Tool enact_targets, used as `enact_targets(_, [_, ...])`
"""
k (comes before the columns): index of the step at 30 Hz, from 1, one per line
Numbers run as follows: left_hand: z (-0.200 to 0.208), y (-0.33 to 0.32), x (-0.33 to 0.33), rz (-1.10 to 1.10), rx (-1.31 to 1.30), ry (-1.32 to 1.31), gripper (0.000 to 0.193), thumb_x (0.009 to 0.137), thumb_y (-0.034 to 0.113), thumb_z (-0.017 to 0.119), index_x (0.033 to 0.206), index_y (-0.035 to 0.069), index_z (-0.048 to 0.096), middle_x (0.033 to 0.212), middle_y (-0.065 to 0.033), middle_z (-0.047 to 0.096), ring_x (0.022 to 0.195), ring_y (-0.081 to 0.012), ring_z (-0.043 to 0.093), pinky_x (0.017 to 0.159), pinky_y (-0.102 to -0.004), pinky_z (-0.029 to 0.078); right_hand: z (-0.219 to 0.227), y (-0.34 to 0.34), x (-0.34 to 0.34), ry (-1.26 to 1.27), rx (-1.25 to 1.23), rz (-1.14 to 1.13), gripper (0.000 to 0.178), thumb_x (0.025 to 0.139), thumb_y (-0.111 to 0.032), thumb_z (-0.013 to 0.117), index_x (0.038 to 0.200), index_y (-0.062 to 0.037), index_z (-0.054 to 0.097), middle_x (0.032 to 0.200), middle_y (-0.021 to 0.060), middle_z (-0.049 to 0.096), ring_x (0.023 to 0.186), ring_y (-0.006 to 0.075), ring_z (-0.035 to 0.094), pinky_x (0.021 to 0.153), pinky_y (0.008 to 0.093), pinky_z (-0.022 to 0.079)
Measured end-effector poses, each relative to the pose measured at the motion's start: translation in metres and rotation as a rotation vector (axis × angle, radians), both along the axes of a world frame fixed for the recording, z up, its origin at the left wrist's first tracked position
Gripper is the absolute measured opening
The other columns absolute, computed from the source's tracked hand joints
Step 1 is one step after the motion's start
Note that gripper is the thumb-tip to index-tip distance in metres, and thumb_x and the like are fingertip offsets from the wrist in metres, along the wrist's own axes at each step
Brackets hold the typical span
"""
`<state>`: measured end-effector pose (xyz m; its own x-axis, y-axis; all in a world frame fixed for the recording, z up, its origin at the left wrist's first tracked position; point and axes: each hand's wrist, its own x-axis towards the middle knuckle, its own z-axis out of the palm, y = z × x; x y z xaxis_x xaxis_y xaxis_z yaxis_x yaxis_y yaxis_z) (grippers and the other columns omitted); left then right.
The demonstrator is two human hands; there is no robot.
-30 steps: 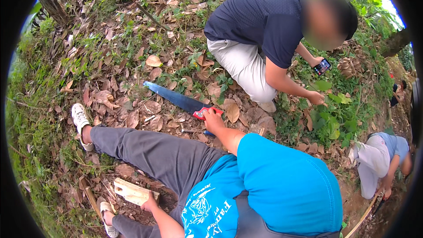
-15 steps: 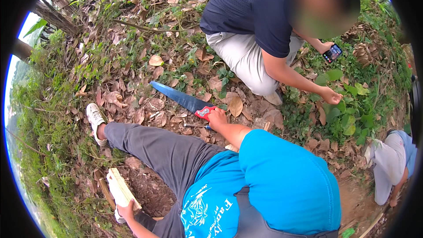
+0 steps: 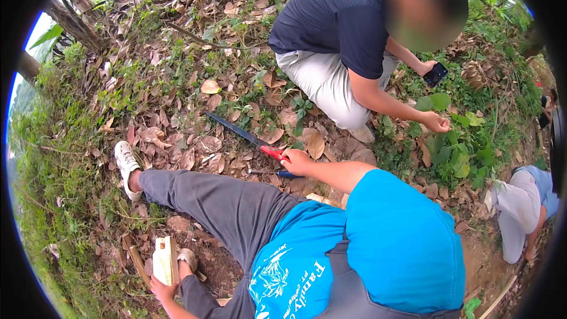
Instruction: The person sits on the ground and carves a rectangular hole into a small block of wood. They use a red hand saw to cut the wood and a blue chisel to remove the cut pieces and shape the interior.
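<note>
My right hand (image 3: 297,163) is closed around the red handle of a hand saw (image 3: 239,132). The saw's long blade points up and to the left, seen nearly edge-on, just over the leaf litter. Beside that hand, a tool with a thin metal shaft and a blue handle (image 3: 287,174) lies on the ground. At the lower left my left hand (image 3: 163,290) grips the near end of a pale wood block (image 3: 163,263). A notch and a small brown spot show toward its far end. The block is next to my shoe, and part of the grip is hidden.
A person in a dark shirt (image 3: 331,15) crouches at the upper right, holding a phone (image 3: 436,74). Another person (image 3: 522,212) is at the far right. A stick (image 3: 137,261) lies by the block. Dry leaves and weeds cover the slope; tree trunks (image 3: 77,23) stand upper left.
The saw has turned from showing its broad blade to nearly edge-on, moving slightly right. The wood block has swung more upright and shows another face. The crouching person's phone has tilted.
</note>
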<state>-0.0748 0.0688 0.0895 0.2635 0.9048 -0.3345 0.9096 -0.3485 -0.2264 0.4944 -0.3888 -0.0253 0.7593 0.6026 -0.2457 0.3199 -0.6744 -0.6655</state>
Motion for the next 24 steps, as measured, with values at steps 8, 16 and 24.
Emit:
enact_targets(8, [-0.041, 0.058, -0.026, 0.145, -0.171, -0.075, 0.127, 0.052, 0.039, 0.100, 0.154, 0.005, 0.033, 0.151, -0.0265, 0.041, 0.138, -0.0445, 0.044, 0.114, -0.0521, 0.041, 0.083, 0.031, -0.002, 0.220, 0.342, -0.173, 0.030, 0.098, -0.032, 0.066, 0.106, -0.0033, 0.068, 0.082, 0.0060, 0.069, 0.075, 0.0153, 0.065, 0.069, 0.0334, 0.052])
enact_targets(16, [-0.032, 0.036, -0.019, 0.023, -0.008, -0.071, 0.131, 0.053, 0.032, 0.099, 0.162, 0.020, 0.027, 0.160, -0.0056, 0.040, 0.146, -0.0338, 0.039, 0.117, -0.0509, 0.040, 0.194, 0.081, -0.008, 0.317, 0.585, -0.333, 0.020, 0.102, -0.026, 0.065, 0.099, -0.0064, 0.062, 0.080, 0.0017, 0.062, 0.059, 0.0107, 0.056, 0.057, 0.0291, 0.049])
enact_targets(24, [-0.022, 0.015, 0.010, 0.382, -0.129, -0.132, 0.097, 0.077, 0.028, 0.079, 0.161, 0.021, 0.031, 0.161, -0.0155, 0.035, 0.150, -0.0408, 0.033, 0.121, -0.0587, 0.030, 0.332, 0.093, -0.063, 0.395, 1.028, 0.096, 0.024, 0.110, -0.028, 0.055, 0.110, -0.0039, 0.054, 0.075, -0.0021, 0.048, 0.064, 0.0061, 0.046, 0.060, 0.0246, 0.044])
